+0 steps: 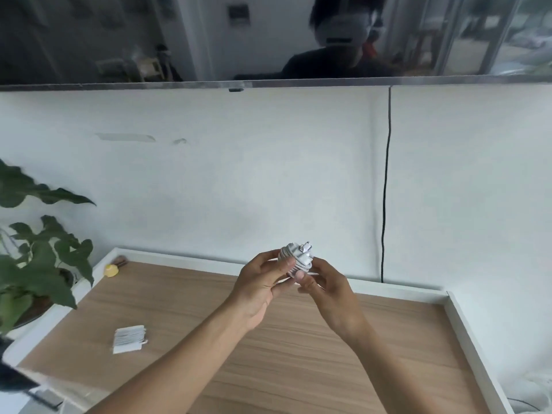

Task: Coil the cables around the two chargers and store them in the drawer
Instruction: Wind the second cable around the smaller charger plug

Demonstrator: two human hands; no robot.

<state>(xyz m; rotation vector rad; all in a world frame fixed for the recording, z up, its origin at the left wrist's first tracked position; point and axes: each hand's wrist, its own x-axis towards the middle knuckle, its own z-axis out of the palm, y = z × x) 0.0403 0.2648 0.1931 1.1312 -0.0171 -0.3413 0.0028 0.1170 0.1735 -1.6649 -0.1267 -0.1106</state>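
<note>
Left hand (263, 283) and right hand (324, 289) together grip a white charger (294, 254) wound with its cable (305, 265), above the far middle of the wooden table (328, 354). At near left on it lies a second charger (129, 339), also coiled

Coiled charger (295, 259) between both hands, above table (328, 339)

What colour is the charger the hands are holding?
White all over. The head view, the only one, shows the charger well.
</note>
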